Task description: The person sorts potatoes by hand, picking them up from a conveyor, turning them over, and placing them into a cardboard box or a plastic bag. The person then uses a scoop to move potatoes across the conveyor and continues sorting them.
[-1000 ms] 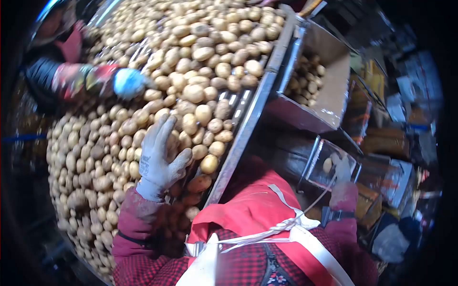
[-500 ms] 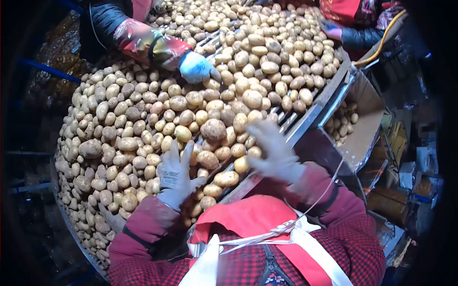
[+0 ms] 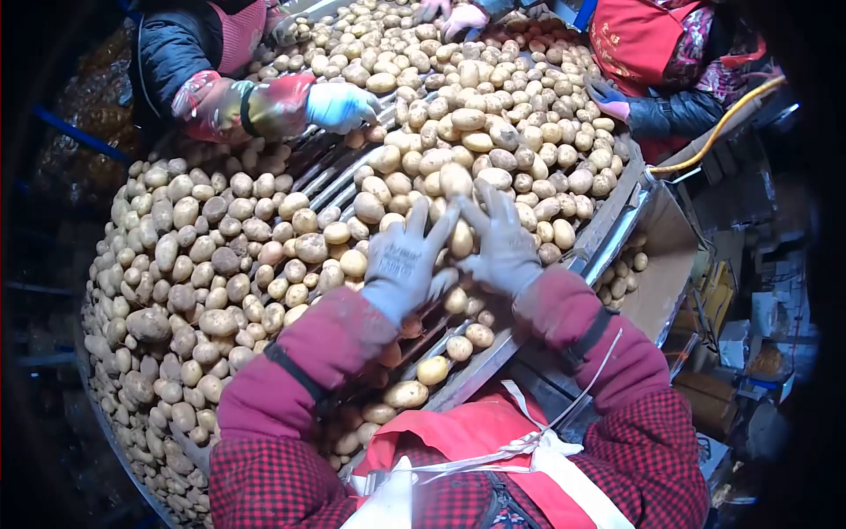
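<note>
1. head view: left hand spread loosely, gripping nothing visible; right hand beside one potato, grip cannot be told.
2. same view: potatoes heaped on slatted bed, around both hands.
3. judged: low palms, gentle pressure should limit bruising.

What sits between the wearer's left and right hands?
The head view shows at least one potato in the narrow gap between the left hand and the right hand, so the stretch isn't bare.
</note>
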Action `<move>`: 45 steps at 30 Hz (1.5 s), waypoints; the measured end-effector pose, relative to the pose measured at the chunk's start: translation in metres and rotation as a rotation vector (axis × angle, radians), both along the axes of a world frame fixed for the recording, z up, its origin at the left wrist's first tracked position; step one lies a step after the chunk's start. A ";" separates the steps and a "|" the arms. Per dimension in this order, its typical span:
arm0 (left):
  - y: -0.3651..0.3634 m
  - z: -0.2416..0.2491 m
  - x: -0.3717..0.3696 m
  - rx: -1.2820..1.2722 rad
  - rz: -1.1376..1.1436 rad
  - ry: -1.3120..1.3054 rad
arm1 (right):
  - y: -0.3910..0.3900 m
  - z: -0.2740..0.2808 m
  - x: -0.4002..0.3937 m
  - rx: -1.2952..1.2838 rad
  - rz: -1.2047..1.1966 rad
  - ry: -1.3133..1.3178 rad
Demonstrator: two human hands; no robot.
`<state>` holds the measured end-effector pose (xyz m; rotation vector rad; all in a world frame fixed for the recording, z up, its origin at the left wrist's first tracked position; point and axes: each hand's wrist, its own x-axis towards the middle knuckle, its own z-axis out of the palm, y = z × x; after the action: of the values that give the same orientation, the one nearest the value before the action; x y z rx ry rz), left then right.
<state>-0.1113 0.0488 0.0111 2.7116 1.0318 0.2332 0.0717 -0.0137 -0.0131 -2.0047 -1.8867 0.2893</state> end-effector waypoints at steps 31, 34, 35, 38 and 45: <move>0.107 0.003 -0.119 0.217 0.266 0.013 | 0.117 0.004 -0.048 0.303 0.816 0.071; 0.098 -0.013 -0.152 0.186 0.302 0.146 | 0.122 -0.024 -0.057 0.287 0.889 0.003; 0.097 -0.023 -0.162 0.186 0.319 0.142 | 0.128 -0.026 -0.050 0.297 0.898 0.003; 0.093 -0.048 -0.173 0.242 0.302 0.093 | 0.133 -0.028 -0.025 0.284 0.816 0.015; 0.092 -0.044 -0.170 0.202 0.320 0.015 | 0.185 -0.011 0.046 0.110 0.387 -0.218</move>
<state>-0.2812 0.1407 -0.0326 2.7090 1.5209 0.3916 0.1181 0.1716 -0.0240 -1.6453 -2.3702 0.0641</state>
